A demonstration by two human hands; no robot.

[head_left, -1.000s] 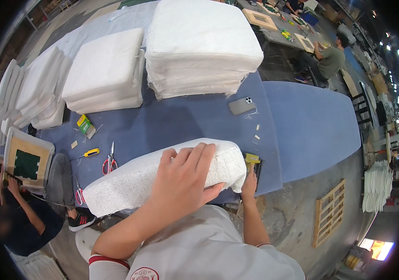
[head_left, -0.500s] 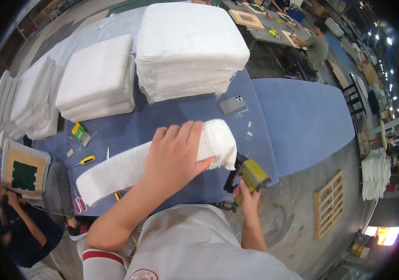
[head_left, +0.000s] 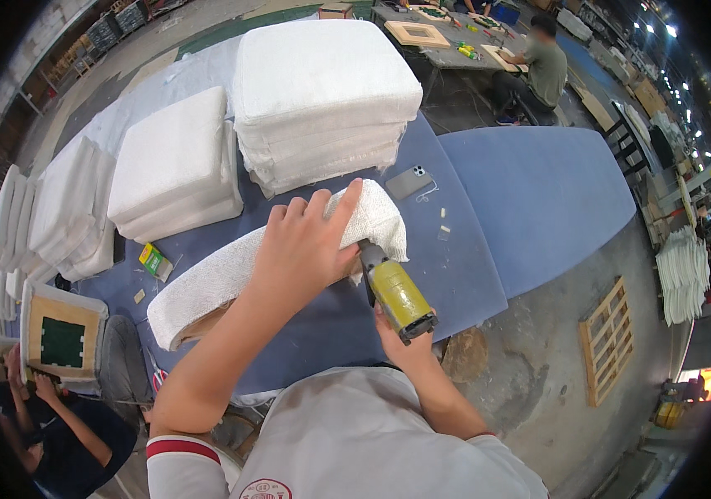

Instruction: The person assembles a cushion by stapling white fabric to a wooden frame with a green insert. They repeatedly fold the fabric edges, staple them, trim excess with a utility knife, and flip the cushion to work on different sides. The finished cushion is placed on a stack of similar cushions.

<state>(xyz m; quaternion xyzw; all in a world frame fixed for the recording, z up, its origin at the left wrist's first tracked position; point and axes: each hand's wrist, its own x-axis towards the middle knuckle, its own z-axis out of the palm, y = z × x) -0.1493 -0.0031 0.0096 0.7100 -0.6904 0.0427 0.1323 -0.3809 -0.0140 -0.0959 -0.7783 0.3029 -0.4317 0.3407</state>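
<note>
A long curved piece covered in white textured fabric, like a padded chair back, stands on the blue table in front of me. Over its upper edge, my left hand is closed, with the thumb on the near side by the fabric's right end. My right hand grips a yellow-green staple gun from below, its handle mostly hidden. The gun's dark nose sits at the fabric beside my left thumb; whether it touches cannot be seen. Bare inner backing shows under the piece's lower left edge.
Stacks of white cushions fill the table's far side. A phone and a small green-yellow box lie nearby. At left, a person handles an upholstered frame. Another person sits far right. A wooden pallet is at right.
The staple gun has come leftward from beyond the piece's right end to its near side, by my left thumb. My left hand keeps its hold. The whole view has shifted slightly.
</note>
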